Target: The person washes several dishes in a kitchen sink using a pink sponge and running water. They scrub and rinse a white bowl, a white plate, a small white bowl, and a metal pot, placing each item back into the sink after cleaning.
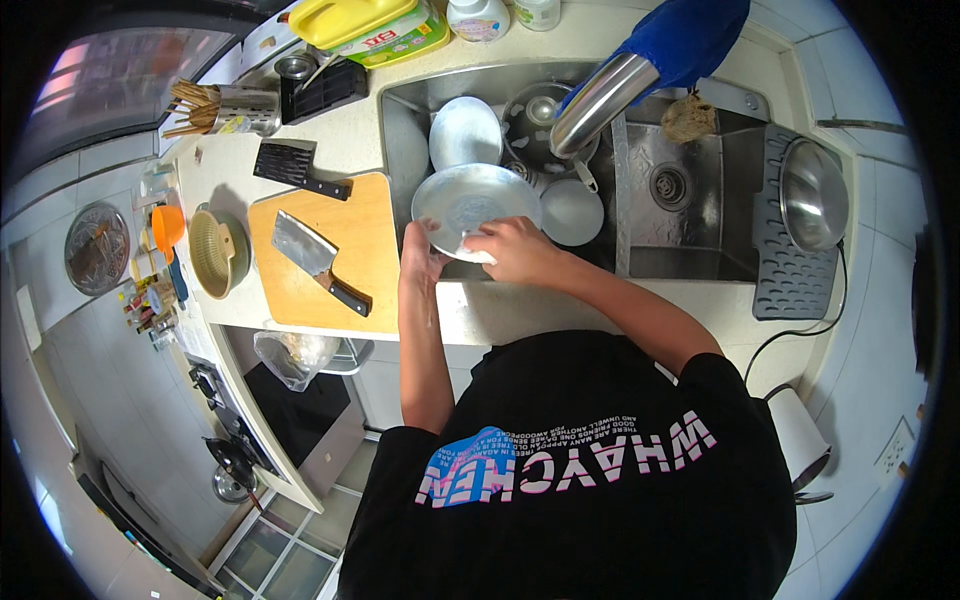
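Black T-shirt (600, 470) fills the near foreground, both bare forearms reaching up from it to the sink (690, 240).

Left hand (420, 262) grips the near-left rim of a round metal plate (475, 205), fingers curled at the edge, likely to steady it. Right hand (512, 250) presses flat on the plate's near edge over something white, probably a cloth or sponge; most of it is covered by the fingers. Plate held tilted over the left basin, so runoff would fall in.

More dishes (465, 132) stacked behind in the basin; count unclear. Faucet (598, 103) blocks part of them, its base wrapped in blue.

Cleaver (312, 258) lies on a wooden cutting board (345, 235) on the tabletop, left of the sink. Metal bowl (812, 193) sits upturned on the grey drying mat (790, 270).
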